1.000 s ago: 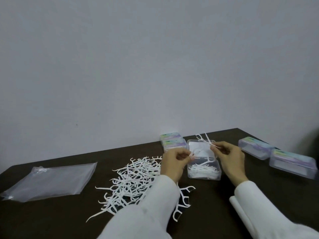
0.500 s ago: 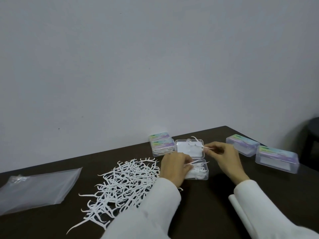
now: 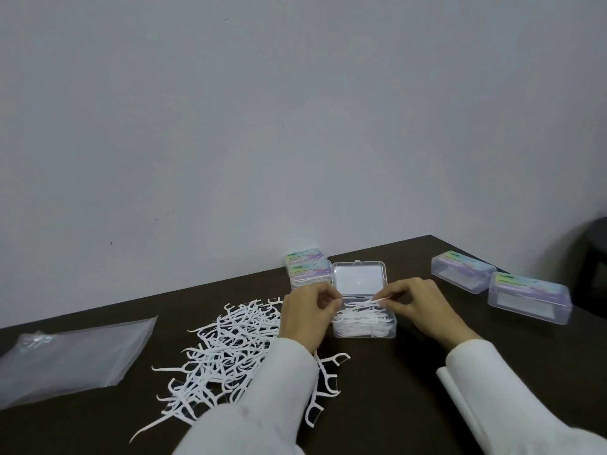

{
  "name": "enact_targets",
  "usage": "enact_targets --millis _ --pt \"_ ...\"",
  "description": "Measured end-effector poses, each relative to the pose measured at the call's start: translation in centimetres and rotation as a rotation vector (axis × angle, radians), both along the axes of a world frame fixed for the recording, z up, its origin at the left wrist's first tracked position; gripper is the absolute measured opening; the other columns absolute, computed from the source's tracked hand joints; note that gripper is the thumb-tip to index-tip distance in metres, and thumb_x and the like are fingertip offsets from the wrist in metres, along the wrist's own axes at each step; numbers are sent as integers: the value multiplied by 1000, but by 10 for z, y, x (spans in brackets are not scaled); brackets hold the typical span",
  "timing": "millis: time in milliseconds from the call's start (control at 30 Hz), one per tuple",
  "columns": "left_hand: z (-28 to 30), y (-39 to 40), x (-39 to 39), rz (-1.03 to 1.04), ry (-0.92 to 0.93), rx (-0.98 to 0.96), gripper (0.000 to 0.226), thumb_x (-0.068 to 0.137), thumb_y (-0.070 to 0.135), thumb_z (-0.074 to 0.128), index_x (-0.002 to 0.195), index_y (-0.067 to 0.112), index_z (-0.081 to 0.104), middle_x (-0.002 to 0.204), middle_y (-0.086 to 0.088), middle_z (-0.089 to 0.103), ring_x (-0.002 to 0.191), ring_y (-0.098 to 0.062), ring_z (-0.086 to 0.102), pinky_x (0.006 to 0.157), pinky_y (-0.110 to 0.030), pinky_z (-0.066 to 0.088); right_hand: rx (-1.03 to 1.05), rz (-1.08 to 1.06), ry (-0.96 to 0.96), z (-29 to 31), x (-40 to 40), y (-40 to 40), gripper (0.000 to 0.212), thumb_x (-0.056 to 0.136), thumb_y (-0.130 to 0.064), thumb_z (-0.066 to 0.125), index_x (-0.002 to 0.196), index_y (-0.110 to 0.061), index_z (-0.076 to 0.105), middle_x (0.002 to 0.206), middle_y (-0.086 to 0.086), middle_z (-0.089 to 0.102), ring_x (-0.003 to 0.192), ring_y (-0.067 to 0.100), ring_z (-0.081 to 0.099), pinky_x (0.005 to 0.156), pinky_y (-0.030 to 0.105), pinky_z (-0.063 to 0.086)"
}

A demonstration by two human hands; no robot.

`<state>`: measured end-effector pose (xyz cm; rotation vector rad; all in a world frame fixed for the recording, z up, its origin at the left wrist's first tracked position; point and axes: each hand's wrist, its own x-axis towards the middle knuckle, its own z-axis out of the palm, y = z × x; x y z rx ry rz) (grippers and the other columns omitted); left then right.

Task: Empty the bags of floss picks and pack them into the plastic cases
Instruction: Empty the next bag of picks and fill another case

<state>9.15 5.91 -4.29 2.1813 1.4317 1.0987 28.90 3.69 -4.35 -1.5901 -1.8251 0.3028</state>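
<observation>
- The open case (image 3: 359, 290) sits on the dark counter (image 3: 394, 389) between the two hands, its lid tipped back toward the wall and its tray partly filled with white floss picks (image 3: 358, 320).
- The right hand (image 3: 423, 303) hovers over the tray's right side, fingers curled, pinching a single pick (image 3: 372, 301) by one end above the tray.
- The left hand (image 3: 307, 313) is at the tray's left edge with fingers curled inward; whether it grips a pick cannot be told.
- A loose heap of picks (image 3: 230, 353) lies on the counter left of the case, partly under the left sleeve (image 3: 262, 405).
- An emptied clear bag (image 3: 72, 359) lies flat at the far left, well apart from the heap.
- Two closed cases (image 3: 308, 269) sit stacked just behind the open one's left corner.
- Two more closed cases (image 3: 499, 285) lie to the right, near the counter's edge.
</observation>
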Motion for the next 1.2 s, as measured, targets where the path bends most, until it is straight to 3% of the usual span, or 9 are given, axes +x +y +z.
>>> enact_targets --millis 100,233,367,567,833,967,1100,1200 --pt "-3 2 -5 -18 2 -33 14 84 22 67 98 27 69 91 12 67 84 -4 60 85 -29 51 43 2 -41 3 -5 -3 21 85 -21 65 105 -21 71 96 -10 61 81 -1 53 83 15 42" --pt "-5 2 -8 -77 17 -109 15 86 29 64 101 27 69 103 9 66 94 -6 58 90 -30 48 66 6 -175 0 -11 -4 21 88 -28 61 107 -33 68 105 -11 61 96 1 44 102 33 33" --pt "-3 2 -13 -120 19 -165 17 78 38 71 94 31 70 97 12 67 91 -5 60 87 -32 51 93 13 -172 0 -10 -6 21 92 -25 54 108 -32 65 107 -18 54 98 -1 38 103 30 23" --pt "-1 5 -17 -151 0 -157 11 80 19 71 86 27 74 86 10 70 80 -1 59 74 -17 47 17 37 -298 -3 -14 -2 19 92 -34 53 106 -33 64 117 -13 52 100 -2 34 106 31 23" --pt "7 5 -14 -71 -270 -71 15 81 11 70 79 26 73 84 10 71 81 1 62 71 -7 44 30 -18 -323 -2 -11 -3 17 92 -29 54 107 -31 62 118 -11 52 110 4 41 108 31 23" --pt "16 8 -18 -61 -419 -86 12 77 10 75 80 22 72 81 7 71 74 2 63 68 -7 47 49 -12 -283 0 -11 -4 12 92 -26 54 100 -31 60 109 -12 53 99 1 41 109 33 25" --pt "21 8 -17 -65 -551 -184 13 76 9 76 77 22 72 82 1 72 83 -12 67 71 -13 48 76 -11 -228 2 -10 -6 8 90 -25 57 93 -33 58 97 -16 53 92 1 46 104 32 29" --pt "28 10 -21 -31 -635 -202 11 76 9 75 79 19 71 85 -3 72 80 -12 65 75 -21 50 74 1 -188 3 -8 -6 9 88 -24 60 88 -34 59 91 -15 56 85 2 50 99 33 36"
